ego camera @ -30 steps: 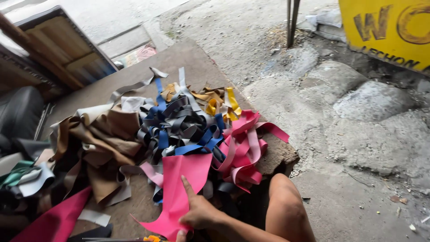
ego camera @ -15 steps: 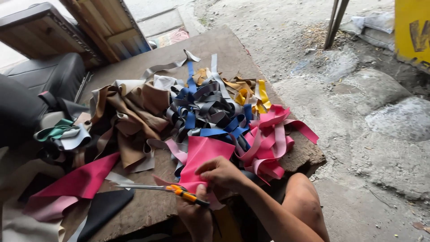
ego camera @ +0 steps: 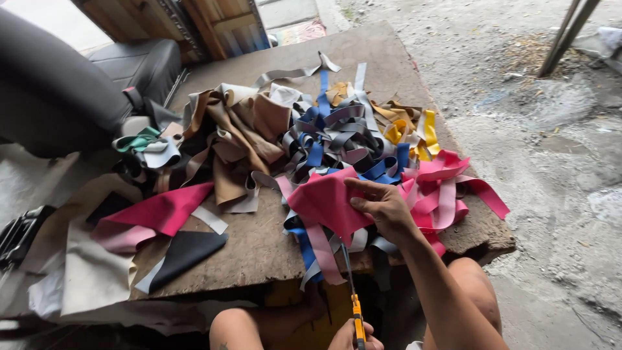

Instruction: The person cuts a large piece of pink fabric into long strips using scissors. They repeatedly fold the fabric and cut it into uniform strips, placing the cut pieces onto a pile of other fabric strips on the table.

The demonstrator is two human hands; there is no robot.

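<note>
Head view: right hand (ego camera: 382,209) fingers pinch a pink leather piece (ego camera: 324,201) at centre frame; left hand (ego camera: 353,336) grips orange-handled scissors (ego camera: 354,304) below, whose blades could nick nearby fingers.

no packages, labels, signs or screens show anywhere in this view.

From my feed I see a worn brown counter (ego camera: 259,246) carrying a heap of scraps: brown leather pieces (ego camera: 240,136) in the middle, tangled blue and grey strips (ego camera: 337,139) beside them, yellow strips (ego camera: 414,129) farther right, and pink strips (ego camera: 447,188) at the right edge. A black triangular piece (ego camera: 184,253) lies near the front, a flat pink piece (ego camera: 159,210) just behind it. A black seat (ego camera: 58,91) sits at left, wooden frames (ego camera: 194,23) behind, rough concrete ground (ego camera: 551,162) at right.
</note>
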